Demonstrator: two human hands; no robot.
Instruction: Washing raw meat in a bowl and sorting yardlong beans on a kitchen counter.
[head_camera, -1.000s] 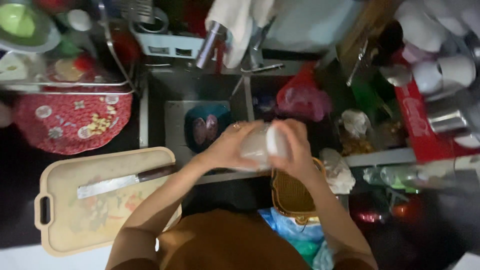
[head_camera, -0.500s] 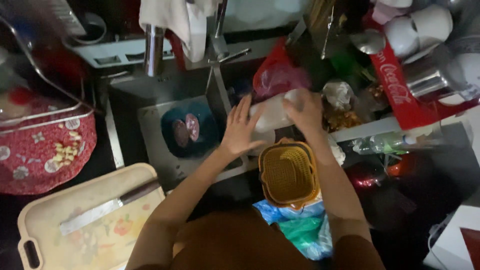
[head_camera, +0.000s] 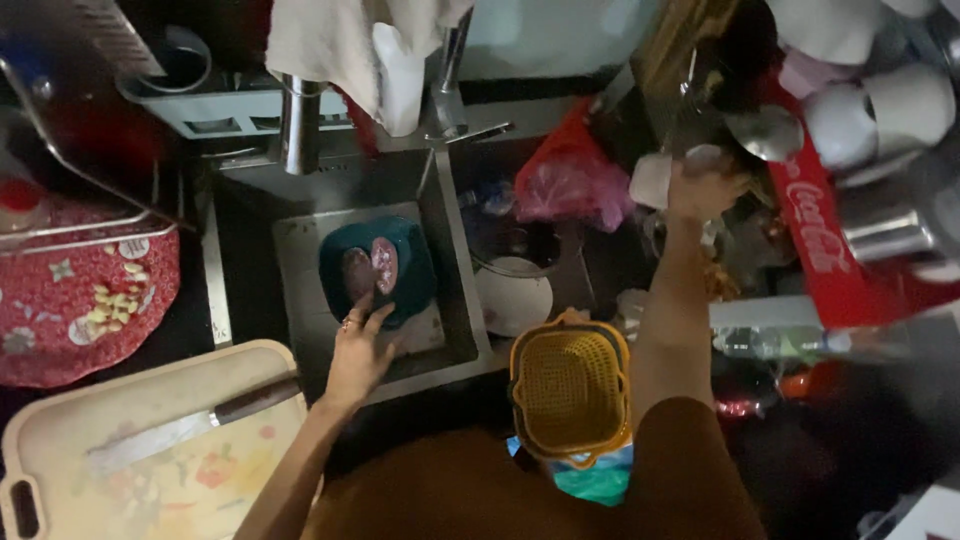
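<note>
Closest in, a yellow perforated plastic basket (head_camera: 570, 390) sits by the person's body, standing empty as far as the dim light lets me see. To the left, a cream plastic tray with a faded flower print (head_camera: 150, 470) lies on the dark worktop (head_camera: 200, 310), and a long steel knife with a dark handle (head_camera: 190, 425) rests flat across it, blade towards the tray's handle end.

Now the hands, well apart. The left hand (head_camera: 357, 352) reaches into the steel sink (head_camera: 300, 230), fingers spread and loose, tips at the near rim of a dark teal round plate (head_camera: 385, 270). It looks like a steadying touch, not a clamp. On the plate lie two rounded reddish-pink pieces, side by side; too dark to tell what they are.

Further out, the right hand (head_camera: 700, 185) stretches up and away, closed round a small whitish cylindrical container (head_camera: 655, 178) held on its side, near the crowded shelf of white cups (head_camera: 880, 100). Held high like that, it clears the clutter below. Its surface looks pale and plain, edges blurred.

Beside it, a crumpled pink plastic bag (head_camera: 570, 180). At the far edge, a white cloth (head_camera: 350, 50) hangs over the steel tap (head_camera: 300, 125). Far left, a red patterned plate (head_camera: 80, 310) carries pale bits.
</note>
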